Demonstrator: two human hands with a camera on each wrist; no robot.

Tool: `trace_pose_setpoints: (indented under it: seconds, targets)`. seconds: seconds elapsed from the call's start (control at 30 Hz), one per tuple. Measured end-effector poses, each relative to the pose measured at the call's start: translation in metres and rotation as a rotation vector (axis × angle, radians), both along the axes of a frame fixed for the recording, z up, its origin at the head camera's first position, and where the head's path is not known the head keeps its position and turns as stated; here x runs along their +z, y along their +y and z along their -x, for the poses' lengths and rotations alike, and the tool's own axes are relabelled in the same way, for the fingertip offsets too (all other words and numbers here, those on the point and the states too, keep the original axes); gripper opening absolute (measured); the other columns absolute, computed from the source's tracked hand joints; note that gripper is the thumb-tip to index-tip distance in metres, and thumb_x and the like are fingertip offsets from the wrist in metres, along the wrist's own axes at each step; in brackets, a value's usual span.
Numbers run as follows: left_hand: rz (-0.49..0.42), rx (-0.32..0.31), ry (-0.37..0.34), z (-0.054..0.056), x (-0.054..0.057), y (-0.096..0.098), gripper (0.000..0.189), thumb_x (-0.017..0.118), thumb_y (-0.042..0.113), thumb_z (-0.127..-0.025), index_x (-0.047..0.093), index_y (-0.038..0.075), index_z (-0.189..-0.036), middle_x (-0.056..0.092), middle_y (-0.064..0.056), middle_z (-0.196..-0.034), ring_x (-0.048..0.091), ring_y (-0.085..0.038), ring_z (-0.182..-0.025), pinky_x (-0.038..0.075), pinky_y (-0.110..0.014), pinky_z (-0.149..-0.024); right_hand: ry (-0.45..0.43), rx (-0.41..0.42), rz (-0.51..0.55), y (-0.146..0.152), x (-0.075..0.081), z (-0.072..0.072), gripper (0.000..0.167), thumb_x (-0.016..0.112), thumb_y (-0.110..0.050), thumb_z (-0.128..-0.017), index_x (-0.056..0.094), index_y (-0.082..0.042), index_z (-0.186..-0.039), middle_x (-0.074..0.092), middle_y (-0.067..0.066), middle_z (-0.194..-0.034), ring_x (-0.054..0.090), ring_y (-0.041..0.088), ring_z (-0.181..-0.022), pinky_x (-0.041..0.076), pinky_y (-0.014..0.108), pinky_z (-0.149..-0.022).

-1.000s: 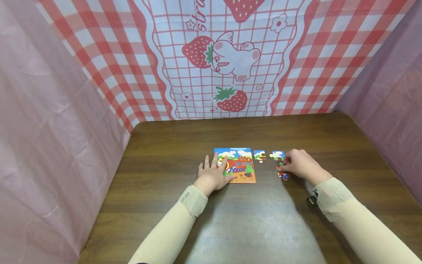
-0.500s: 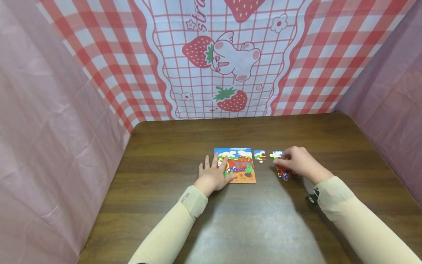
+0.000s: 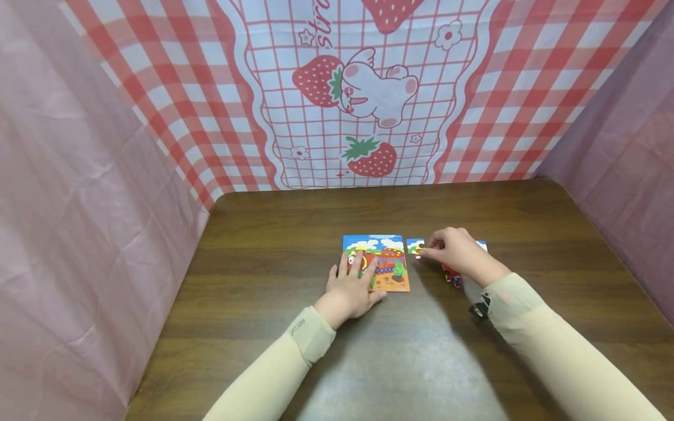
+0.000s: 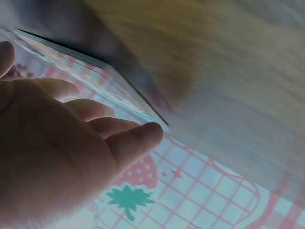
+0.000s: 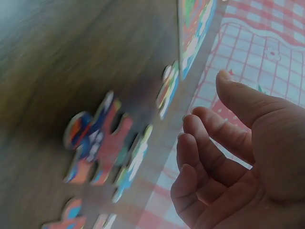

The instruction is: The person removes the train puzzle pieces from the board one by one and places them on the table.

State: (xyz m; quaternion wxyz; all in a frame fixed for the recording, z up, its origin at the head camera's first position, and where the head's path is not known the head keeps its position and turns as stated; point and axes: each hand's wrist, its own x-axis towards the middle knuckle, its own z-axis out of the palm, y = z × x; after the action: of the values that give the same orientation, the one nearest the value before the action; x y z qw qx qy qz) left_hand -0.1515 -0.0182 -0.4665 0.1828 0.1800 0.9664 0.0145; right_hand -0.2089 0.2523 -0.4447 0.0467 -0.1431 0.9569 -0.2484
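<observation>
My left hand [image 3: 351, 292] lies with spread fingers over the lower left of a square puzzle picture [image 3: 391, 255] showing a red train. In the left wrist view its fingers are by the edge of the thin puzzle board [image 4: 109, 78]. My right hand [image 3: 462, 254] hovers with loosely bent fingers, its fingertips at a blue and white jigsaw piece [image 3: 413, 244] just right of the picture. In the right wrist view nothing sits between the thumb and fingers. A red train jigsaw piece [image 3: 453, 276] lies below that hand, which hides part of it.
More jigsaw pieces lie to the right, one with its blue edge [image 3: 481, 245] showing past the right hand. The brown wooden table [image 3: 263, 251] meets a strawberry-print cloth [image 3: 337, 117] at the back. Pink curtains [image 3: 79, 204] hang at the sides.
My right hand has moved left from the red train piece to the piece beside the picture. The left hand has slid slightly right and toward me.
</observation>
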Motion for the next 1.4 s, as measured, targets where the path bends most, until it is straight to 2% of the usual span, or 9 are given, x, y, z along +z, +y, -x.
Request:
trace_pose_setpoints:
  seconds: [0.23,0.4,0.53,0.87,1.0,1.17,1.4]
  targets:
    - [0.003,-0.097,-0.018,-0.017,0.002,0.009,0.081,0.034,0.072,-0.099,0.006,0.035,-0.165,-0.001,-0.005,-0.17,-0.004,-0.038,-0.153,0.012,-0.053,-0.12,-0.008,0.033,0.021,-0.025,0.007,0.008,0.019,0.08,-0.027,-0.091,0.073,-0.011,-0.081,0.065,-0.003,-0.072,0.056,0.016,-0.063,0.049,0.037,-0.061]
    - [0.004,-0.109,-0.028,-0.024,0.003,0.012,0.082,0.034,0.074,-0.098,0.006,0.036,-0.165,-0.002,-0.005,-0.17,-0.006,-0.038,-0.152,0.012,-0.054,-0.12,0.018,0.087,0.023,-0.049,0.008,0.013,0.02,0.082,-0.024,-0.089,0.072,-0.009,-0.08,0.063,-0.003,-0.07,0.055,0.015,-0.062,0.048,0.035,-0.06]
    - [0.002,-0.109,-0.028,-0.025,0.003,0.012,0.083,0.034,0.075,-0.097,0.006,0.036,-0.165,-0.002,-0.005,-0.17,-0.007,-0.038,-0.152,0.011,-0.054,-0.12,-0.005,0.135,0.017,-0.069,0.006,0.018,0.019,0.083,-0.024,-0.088,0.073,-0.009,-0.082,0.063,-0.004,-0.07,0.056,0.015,-0.063,0.05,0.036,-0.063]
    - [-0.004,-0.112,-0.04,-0.026,0.003,0.013,0.082,0.034,0.074,-0.097,0.008,0.035,-0.165,-0.001,-0.004,-0.17,-0.008,-0.037,-0.152,0.01,-0.054,-0.119,-0.132,0.206,0.002,-0.108,0.001,0.032,0.024,0.084,-0.021,-0.087,0.076,-0.004,-0.103,0.067,0.001,-0.089,0.063,0.017,-0.083,0.054,0.038,-0.079]
    - [0.017,-0.109,-0.033,-0.026,0.0,0.014,0.084,0.033,0.076,-0.096,0.006,0.036,-0.165,-0.001,-0.004,-0.17,-0.011,-0.036,-0.152,0.009,-0.054,-0.12,-0.167,0.234,-0.022,-0.122,0.003,0.032,0.025,0.084,-0.02,-0.088,0.076,-0.003,-0.104,0.068,0.002,-0.091,0.063,0.018,-0.085,0.054,0.038,-0.08]
    - [0.053,-0.112,-0.026,-0.025,-0.003,0.016,0.085,0.031,0.078,-0.095,0.001,0.037,-0.164,-0.003,-0.002,-0.17,-0.014,-0.034,-0.151,0.009,-0.052,-0.12,-0.215,0.234,-0.061,-0.134,0.003,0.031,0.025,0.082,-0.019,-0.089,0.075,-0.001,-0.105,0.068,0.002,-0.089,0.063,0.017,-0.08,0.054,0.035,-0.077]
    - [0.05,-0.124,-0.011,-0.027,-0.002,0.015,0.084,0.033,0.077,-0.096,0.005,0.036,-0.164,-0.001,-0.003,-0.17,-0.011,-0.033,-0.152,0.011,-0.051,-0.12,-0.218,0.219,-0.081,-0.138,-0.001,0.031,0.016,0.079,-0.018,-0.091,0.074,-0.005,-0.098,0.067,0.002,-0.09,0.062,0.017,-0.079,0.054,0.034,-0.075]
